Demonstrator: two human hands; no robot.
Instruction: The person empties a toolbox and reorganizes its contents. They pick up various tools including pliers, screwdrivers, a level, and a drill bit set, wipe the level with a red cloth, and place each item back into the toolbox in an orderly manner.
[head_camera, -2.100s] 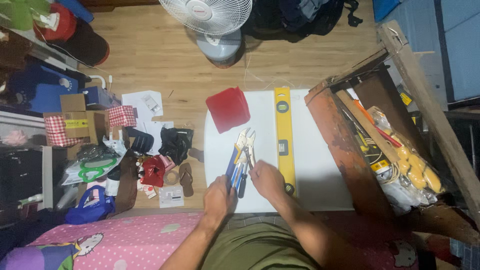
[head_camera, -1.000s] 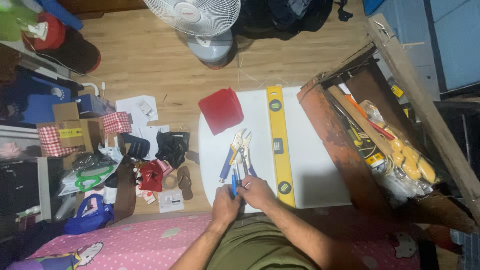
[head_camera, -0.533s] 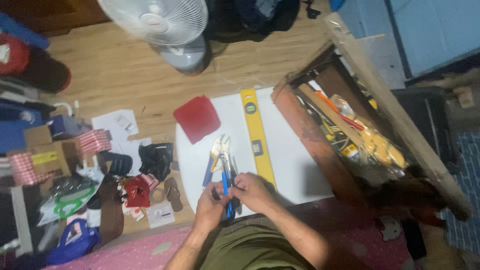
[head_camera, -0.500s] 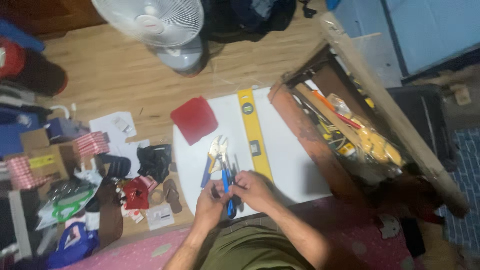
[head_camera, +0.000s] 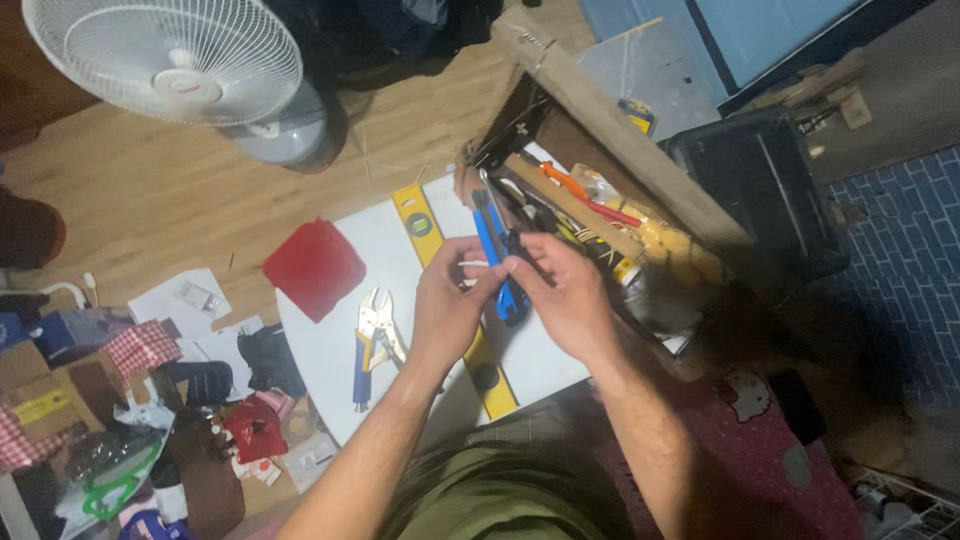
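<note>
Two hands, raised together above one white table (head_camera: 330, 345). The left hand (head_camera: 447, 305) and the right hand (head_camera: 562, 292) both have their fingers closed on a small bunch of hand tools (head_camera: 500, 250), held in the air over the table's far half; one bright blue handle and at least one dark handle show, the full count hidden by the fingers. One pair of locking pliers (head_camera: 372, 335) with blue grips lies flat on the table, to the left of the left wrist and apart from it. One yellow spirit level (head_camera: 420, 222) lies lengthwise on the table; its middle is covered by the left hand and forearm, both ends showing. One red square box (head_camera: 314, 268) sits at the table's far left corner, overhanging the edge. One open wooden toolbox (head_camera: 610, 150) stands beyond the hands, crowded with tools, among them an orange-handled one and several yellow items that cannot be told apart. One white standing fan (head_camera: 165, 60) is on the wooden floor at far left. One black case (head_camera: 760, 190) lies to the right of the toolbox. A heap of cardboard boxes (head_camera: 50, 385), bags and papers fills the floor left of the table.
</note>
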